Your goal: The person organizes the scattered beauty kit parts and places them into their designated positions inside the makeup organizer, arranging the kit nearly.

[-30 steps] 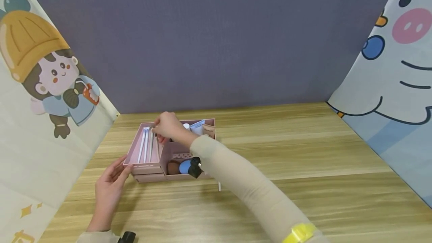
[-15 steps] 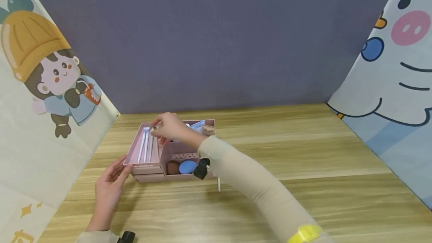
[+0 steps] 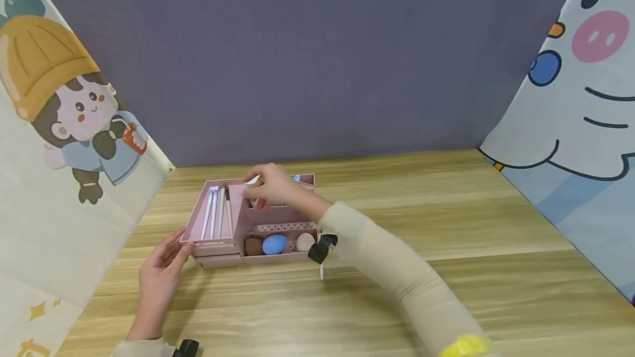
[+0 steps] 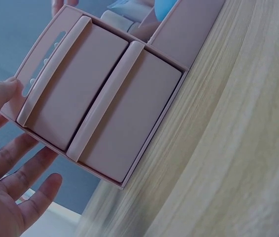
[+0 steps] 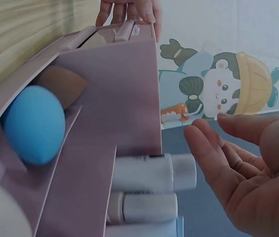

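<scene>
Wood-grain table point(image 3: 446, 225) fills the scene, walled by a grey-purple backdrop point(image 3: 307, 59) and cartoon-print curtains point(image 3: 64, 125) on either side. Near its left end sits a pink compartment organizer point(image 3: 268, 219), its two front drawers point(image 4: 105, 113) pushed in. The person's left hand point(image 3: 161, 271) rests with fingers straight and relaxed against the organizer's front left corner, gripping nothing, apparently to keep the light box from sliding while the other hand works inside it. The right hand point(image 3: 273, 186), in a beige sleeve point(image 3: 397, 274), hovers over the rear middle compartment, where white tubes point(image 5: 152, 173) lie side by side; its fingers are loosely bent and released, holding nothing that the wrist view shows. Slim makeup brushes point(image 3: 215, 211) lie lengthwise in the long left compartment, which suits their length, while the blue beauty sponge point(image 3: 274, 244), a brown sponge point(image 3: 254, 246) and a pale sponge point(image 3: 305, 241) sit in the short front tray. A thin white stick point(image 3: 321, 271) lies on the table just in front of the organizer. Compared with a second ago, the right hand has shifted rightward from the tops of the brushes to the tube compartment, and the arm's move has uncovered the pale sponge; the left hand and the organizer stay where they were.
</scene>
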Demonstrator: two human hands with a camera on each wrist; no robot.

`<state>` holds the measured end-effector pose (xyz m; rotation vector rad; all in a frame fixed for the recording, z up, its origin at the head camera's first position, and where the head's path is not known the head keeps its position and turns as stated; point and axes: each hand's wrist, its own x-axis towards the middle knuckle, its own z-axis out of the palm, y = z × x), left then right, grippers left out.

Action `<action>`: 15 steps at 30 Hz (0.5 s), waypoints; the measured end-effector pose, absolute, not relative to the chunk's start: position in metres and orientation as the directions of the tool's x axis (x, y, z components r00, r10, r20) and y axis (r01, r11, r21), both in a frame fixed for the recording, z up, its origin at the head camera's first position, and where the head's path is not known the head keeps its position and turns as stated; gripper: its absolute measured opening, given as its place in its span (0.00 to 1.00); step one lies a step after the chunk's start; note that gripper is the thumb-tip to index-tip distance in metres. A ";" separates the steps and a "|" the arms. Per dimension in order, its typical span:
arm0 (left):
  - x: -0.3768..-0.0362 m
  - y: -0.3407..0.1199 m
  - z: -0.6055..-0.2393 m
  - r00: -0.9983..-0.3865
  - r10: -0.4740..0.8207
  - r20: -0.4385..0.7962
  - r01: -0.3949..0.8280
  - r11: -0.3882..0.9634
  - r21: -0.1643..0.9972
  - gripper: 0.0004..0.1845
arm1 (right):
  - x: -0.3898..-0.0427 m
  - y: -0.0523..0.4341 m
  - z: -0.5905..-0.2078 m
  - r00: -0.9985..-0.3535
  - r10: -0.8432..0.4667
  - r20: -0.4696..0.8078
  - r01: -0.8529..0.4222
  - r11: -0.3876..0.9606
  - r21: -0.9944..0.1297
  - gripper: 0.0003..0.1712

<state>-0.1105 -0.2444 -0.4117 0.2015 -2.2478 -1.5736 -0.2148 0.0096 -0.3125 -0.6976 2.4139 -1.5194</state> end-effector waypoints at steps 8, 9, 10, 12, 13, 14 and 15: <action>-0.110 -0.244 -0.412 -0.913 -0.339 0.228 0.099 0.358 0.928 0.21 | -0.208 0.041 -0.312 -0.888 -0.457 0.046 -0.233 0.361 -0.903 0.21; -0.110 -0.244 -0.412 -0.912 -0.339 0.230 0.100 0.359 0.928 0.21 | -0.208 0.045 -0.313 -0.889 -0.455 0.048 -0.236 0.365 -0.901 0.21; -0.110 -0.244 -0.411 -0.911 -0.342 0.233 0.102 0.359 0.928 0.21 | -0.207 0.048 -0.314 -0.890 -0.453 0.050 -0.239 0.371 -0.898 0.21; -0.111 -0.245 -0.412 -0.910 -0.343 0.233 0.104 0.356 0.929 0.21 | -0.206 0.055 -0.316 -0.889 -0.454 0.055 -0.250 0.383 -0.889 0.21; -0.111 -0.245 -0.412 -0.910 -0.343 0.235 0.106 0.356 0.928 0.21 | -0.206 0.059 -0.317 -0.889 -0.455 0.060 -0.257 0.384 -0.887 0.21; -0.111 -0.245 -0.412 -0.910 -0.342 0.235 0.106 0.355 0.929 0.21 | -0.206 0.062 -0.318 -0.889 -0.453 0.063 -0.258 0.384 -0.887 0.21; -0.111 -0.245 -0.411 -0.910 -0.341 0.235 0.106 0.357 0.928 0.21 | -0.206 0.065 -0.319 -0.889 -0.452 0.066 -0.261 0.384 -0.886 0.21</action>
